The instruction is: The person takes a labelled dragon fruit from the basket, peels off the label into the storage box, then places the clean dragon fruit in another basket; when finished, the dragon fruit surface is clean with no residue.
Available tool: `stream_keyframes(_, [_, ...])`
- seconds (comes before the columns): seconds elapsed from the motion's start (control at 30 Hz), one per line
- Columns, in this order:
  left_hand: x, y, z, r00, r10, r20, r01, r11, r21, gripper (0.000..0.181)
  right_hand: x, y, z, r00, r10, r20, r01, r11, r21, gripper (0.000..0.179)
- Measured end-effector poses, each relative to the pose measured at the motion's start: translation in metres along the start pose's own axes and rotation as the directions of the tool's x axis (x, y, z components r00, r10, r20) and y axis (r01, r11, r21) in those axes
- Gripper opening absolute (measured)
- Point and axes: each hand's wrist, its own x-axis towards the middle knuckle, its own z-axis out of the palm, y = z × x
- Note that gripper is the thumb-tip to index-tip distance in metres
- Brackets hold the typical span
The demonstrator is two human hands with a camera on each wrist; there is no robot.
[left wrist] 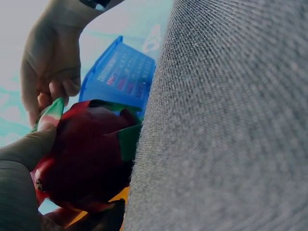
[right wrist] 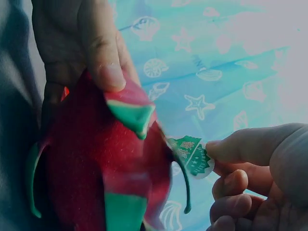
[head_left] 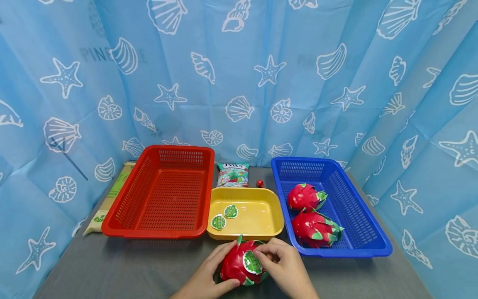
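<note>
In the head view, a red dragon fruit (head_left: 232, 266) with green-tipped scales lies at the front of the table. My left hand (head_left: 209, 270) grips it from the left, thumb along the near side. My right hand (head_left: 283, 262) pinches the edge of a round green-and-white sticker (head_left: 252, 263) between thumb and forefinger. In the right wrist view the sticker (right wrist: 193, 156) stands out from the fruit's skin, its far edge right at the fruit. The other fingers of that hand are curled in. The left wrist view shows the dragon fruit (left wrist: 89, 154) close up, with the left thumb over it.
Behind is a yellow tray (head_left: 257, 211) with two green stickers (head_left: 231, 211). A red basket (head_left: 157, 234) stands left; a blue basket (head_left: 358, 224) at right holds two dragon fruits (head_left: 311, 228). A candy bag (head_left: 233, 174), small red item (head_left: 259, 183) and long packet (head_left: 108, 203) lie around.
</note>
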Motion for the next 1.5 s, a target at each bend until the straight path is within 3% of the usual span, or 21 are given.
stream_keyframes(0.33, [-0.001,-0.001,0.001,0.998,0.053,-0.022,-0.053,0.999,-0.007,0.078,-0.004,-0.021,-0.01,0.995,-0.011,-0.095,0.021,0.994,0.105,0.004])
stream_keyframes(0.43, [-0.001,-0.002,0.0,0.998,0.053,-0.024,-0.053,0.998,-0.025,0.078,-0.001,-0.03,-0.016,0.99,-0.04,-0.138,0.058,0.99,0.131,0.003])
stream_keyframes(0.53, [0.0,-0.005,-0.002,0.999,0.047,-0.021,-0.049,0.996,-0.073,0.078,0.004,-0.04,-0.024,0.98,-0.107,-0.168,0.131,0.982,0.139,0.006])
stream_keyframes(0.67, [0.0,-0.009,-0.006,1.0,0.028,-0.012,-0.029,0.987,-0.155,0.076,0.017,-0.054,-0.035,0.952,-0.24,-0.19,0.258,0.963,0.076,0.006])
stream_keyframes(0.73, [-0.001,-0.009,-0.01,1.0,0.008,0.0,-0.008,0.983,-0.186,0.075,0.025,-0.061,-0.041,0.944,-0.272,-0.189,0.283,0.958,0.037,0.005])
stream_keyframes(0.87, [-0.005,-0.009,-0.018,0.999,-0.029,0.035,0.036,0.977,-0.211,0.075,0.047,-0.075,-0.049,0.959,-0.24,-0.15,0.244,0.97,0.008,0.013])
stream_keyframes(1.0, [-0.009,-0.009,-0.028,0.998,-0.032,0.045,0.039,0.983,-0.18,0.076,0.076,-0.075,-0.048,0.976,-0.2,-0.09,0.202,0.979,0.015,0.018])
stream_keyframes(1.23, [-0.012,-0.01,-0.044,0.998,-0.025,0.055,0.034,0.984,-0.175,0.074,0.118,-0.048,-0.029,0.987,-0.157,-0.019,0.158,0.986,0.059,0.015])
stream_keyframes(1.5, [-0.013,-0.009,-0.053,0.998,-0.001,0.062,0.012,0.985,-0.17,0.074,0.133,-0.022,-0.009,0.996,-0.075,0.053,0.075,0.997,0.004,0.01])
